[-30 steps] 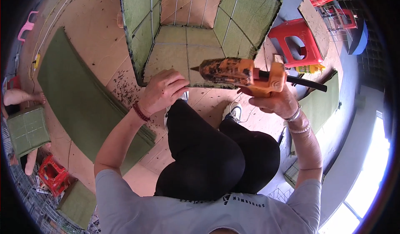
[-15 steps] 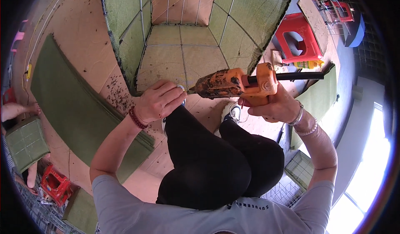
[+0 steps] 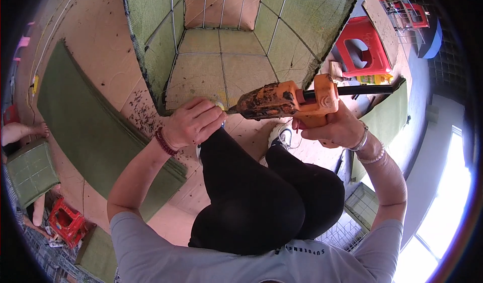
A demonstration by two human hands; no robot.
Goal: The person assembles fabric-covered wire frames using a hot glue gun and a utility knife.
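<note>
Fingers of your left hand (image 3: 193, 123) pinch the near rim of the green mesh cage (image 3: 221, 56) at twelve o'clock on the floor, while your right hand (image 3: 334, 127) is wrapped around the orange fastening gun (image 3: 287, 99). Keep the nose square on the wire and your fingertips clear of it before squeezing.

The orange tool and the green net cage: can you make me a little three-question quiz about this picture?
1. True or false: the right hand holds the dirty orange pistol-shaped power tool.
2. Where does the tool's tip point? A) at the red plastic stool B) at the near edge of the green mesh-covered wire cage, beside the left hand C) at the folded green mesh sheets
3. Fill in: the left wrist wears a dark ____ beaded bracelet.

Key: 1 true; 2 B; 3 red.
</note>
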